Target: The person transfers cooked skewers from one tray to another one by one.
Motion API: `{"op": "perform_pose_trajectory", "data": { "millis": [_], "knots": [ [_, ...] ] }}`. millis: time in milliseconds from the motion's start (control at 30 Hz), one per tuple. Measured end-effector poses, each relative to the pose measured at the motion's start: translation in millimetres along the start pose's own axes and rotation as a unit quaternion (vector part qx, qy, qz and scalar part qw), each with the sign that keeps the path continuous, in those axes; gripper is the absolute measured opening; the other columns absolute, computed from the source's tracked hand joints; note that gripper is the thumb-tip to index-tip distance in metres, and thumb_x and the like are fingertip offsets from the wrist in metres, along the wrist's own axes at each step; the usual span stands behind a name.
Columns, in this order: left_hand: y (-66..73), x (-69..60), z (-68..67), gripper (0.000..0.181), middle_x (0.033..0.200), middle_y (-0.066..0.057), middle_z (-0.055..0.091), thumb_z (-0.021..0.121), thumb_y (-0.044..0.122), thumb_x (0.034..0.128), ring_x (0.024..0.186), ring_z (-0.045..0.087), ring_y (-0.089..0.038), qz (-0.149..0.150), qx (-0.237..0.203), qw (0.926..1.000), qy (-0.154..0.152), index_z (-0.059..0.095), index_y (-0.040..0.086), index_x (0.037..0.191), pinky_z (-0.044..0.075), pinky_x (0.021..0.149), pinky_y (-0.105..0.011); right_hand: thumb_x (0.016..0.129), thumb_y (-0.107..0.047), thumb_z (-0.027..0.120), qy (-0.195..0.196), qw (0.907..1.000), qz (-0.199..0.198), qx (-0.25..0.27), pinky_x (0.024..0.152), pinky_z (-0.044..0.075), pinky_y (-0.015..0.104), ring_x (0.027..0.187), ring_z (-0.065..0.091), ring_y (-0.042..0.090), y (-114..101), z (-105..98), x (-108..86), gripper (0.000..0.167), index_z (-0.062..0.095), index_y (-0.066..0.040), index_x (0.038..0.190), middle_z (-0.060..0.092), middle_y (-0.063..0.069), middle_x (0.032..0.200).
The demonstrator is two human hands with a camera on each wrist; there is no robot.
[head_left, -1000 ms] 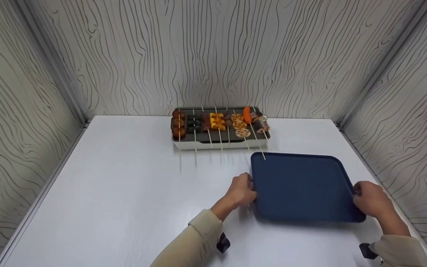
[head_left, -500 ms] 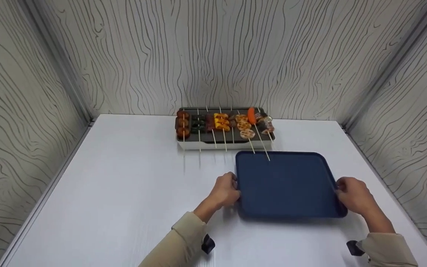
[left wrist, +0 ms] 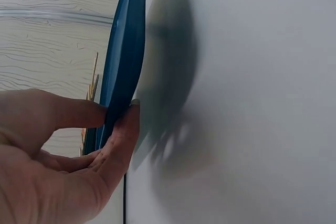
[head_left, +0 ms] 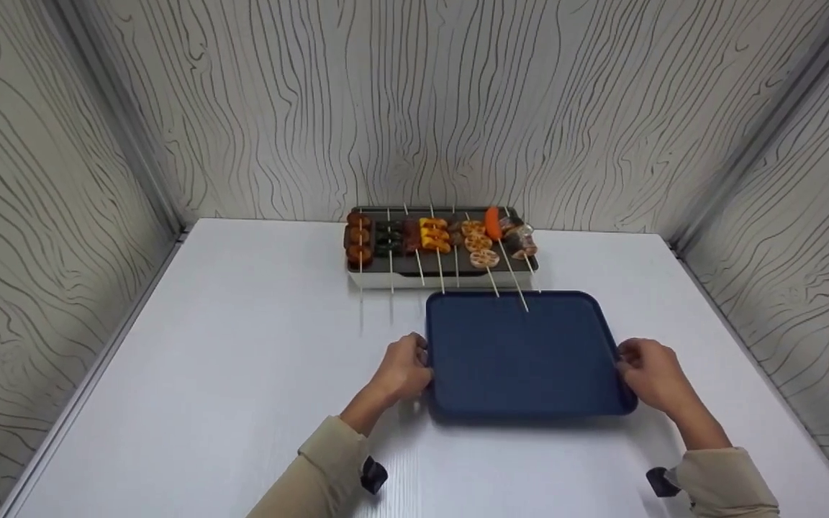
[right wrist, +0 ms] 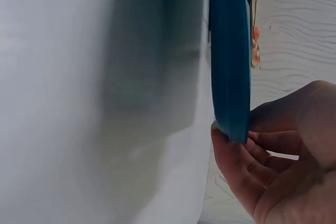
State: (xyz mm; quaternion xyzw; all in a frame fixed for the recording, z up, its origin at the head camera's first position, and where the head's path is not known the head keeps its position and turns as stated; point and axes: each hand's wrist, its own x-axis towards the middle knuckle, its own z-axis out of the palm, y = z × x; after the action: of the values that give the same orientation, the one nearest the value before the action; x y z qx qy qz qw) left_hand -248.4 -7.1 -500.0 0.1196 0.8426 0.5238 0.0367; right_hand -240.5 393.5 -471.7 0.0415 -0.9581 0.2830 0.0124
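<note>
A dark blue rectangular tray (head_left: 522,360) is held between both hands, raised a little above the white table, its shadow falling beneath it in both wrist views. My left hand (head_left: 401,368) pinches the tray's left rim, thumb above and fingers underneath, as the left wrist view shows. On the opposite side, my right hand (head_left: 653,374) pinches the right rim the same way. Behind the tray stands a grill (head_left: 378,279) with a dark plate and light base. Across it lie several skewers, among them lotus root slices (head_left: 484,259), yellow pieces (head_left: 435,234) and an orange sausage (head_left: 493,224).
The white table (head_left: 256,345) stretches left and in front of the tray. Wood-grain patterned panels (head_left: 414,108) enclose it at the back and sides. Skewer sticks (head_left: 514,277) jut from the grill's front, and some tips overlap the tray's far edge in the head view.
Both hands have carried the tray leftward across the table, bringing it more in front of the grill. Their hold on its rims is unchanged. The head view has shifted slightly.
</note>
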Motion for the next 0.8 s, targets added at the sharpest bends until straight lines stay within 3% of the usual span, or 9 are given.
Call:
{"op": "perform_pose_trajectory", "data": {
  "millis": [333, 567, 800],
  "knots": [
    [-11.6, -13.2, -27.4, 0.039, 0.088, -0.013, 0.062, 0.059, -0.011, 0.0805, 0.075, 0.054, -0.016, -0.050, 0.004, 0.9987, -0.011, 0.058, -0.014, 0.120, 0.050, 0.071, -0.034, 0.088, 0.006, 0.062, -0.006, 0.9997, -0.021, 0.009, 0.076, 0.056, 0.047, 0.087, 0.067, 0.034, -22, 21, 8.9, 0.026, 0.064, 0.020, 0.110, 0.068, 0.023, 0.094],
    [-23.6, -19.8, -46.5, 0.038, 0.087, -0.015, 0.060, 0.056, -0.014, 0.0767, 0.074, 0.054, -0.019, -0.052, 0.020, 0.9983, 0.015, 0.058, -0.015, 0.115, 0.049, 0.067, -0.034, 0.089, 0.004, 0.062, -0.018, 0.9993, -0.015, 0.030, 0.076, 0.056, 0.044, 0.088, 0.067, 0.030, -40, 38, 16.3, 0.025, 0.065, 0.017, 0.110, 0.069, 0.020, 0.095],
    [-34.6, -27.8, -59.7, 0.039, 0.089, -0.016, 0.061, 0.054, -0.013, 0.0760, 0.078, 0.056, -0.021, -0.072, 0.027, 0.9968, 0.020, 0.058, -0.015, 0.115, 0.050, 0.067, -0.034, 0.086, 0.007, 0.062, -0.012, 0.9986, -0.024, 0.045, 0.074, 0.057, 0.042, 0.084, 0.068, 0.028, -51, 55, 21.0, 0.023, 0.066, 0.017, 0.106, 0.069, 0.017, 0.090]
  ]
}}
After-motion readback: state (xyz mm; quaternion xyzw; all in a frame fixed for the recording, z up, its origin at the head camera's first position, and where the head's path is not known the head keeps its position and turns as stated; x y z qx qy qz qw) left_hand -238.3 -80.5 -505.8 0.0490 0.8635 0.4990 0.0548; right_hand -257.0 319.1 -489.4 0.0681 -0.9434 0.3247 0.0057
